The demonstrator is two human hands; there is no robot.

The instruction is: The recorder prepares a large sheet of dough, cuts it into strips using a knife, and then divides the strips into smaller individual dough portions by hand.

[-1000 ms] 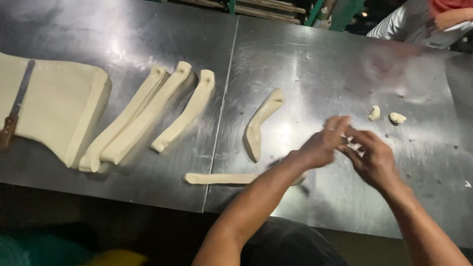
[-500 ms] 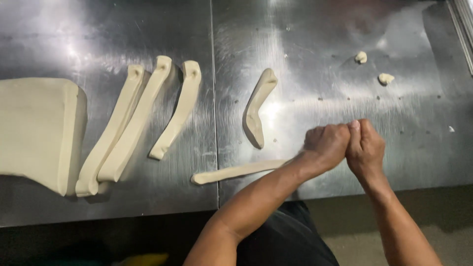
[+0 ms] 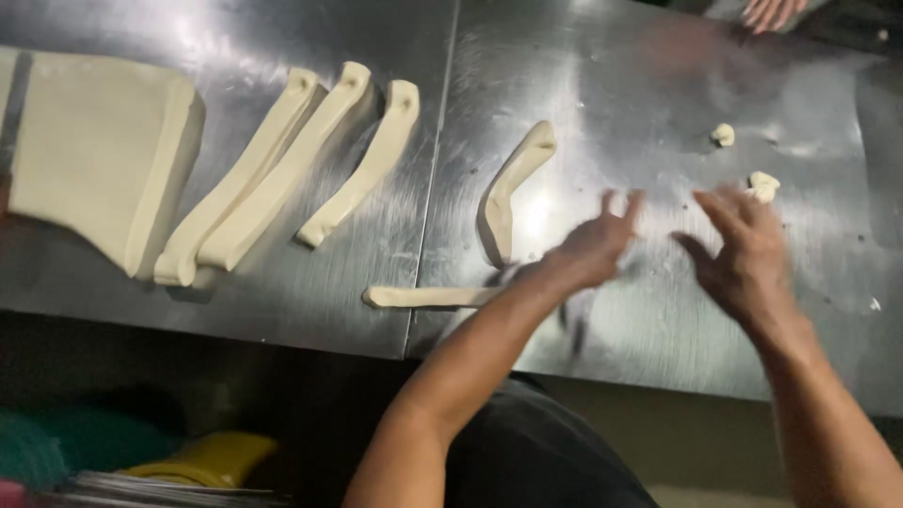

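My left hand (image 3: 594, 246) and my right hand (image 3: 743, 252) hover apart over the steel table (image 3: 658, 85), fingers spread, both motion-blurred, with nothing visible in them. A thin dough strip (image 3: 428, 296) lies by the table's front edge and runs under my left forearm. A bent dough strip (image 3: 513, 188) lies just left of my left hand. Two small dough bits (image 3: 722, 134) (image 3: 763, 183) sit beyond my right hand, the nearer one close to its fingertips.
Three long dough strips (image 3: 282, 174) lie side by side at the left, beside a big dough slab (image 3: 89, 155) with a knife (image 3: 17, 94) on it. Another person's hand (image 3: 771, 11) shows at the far edge. A yellow object (image 3: 207, 456) sits below the table.
My hands were pressed together over the table's front edge; now they have parted and opened with fingers spread. The camera view has shifted slightly.
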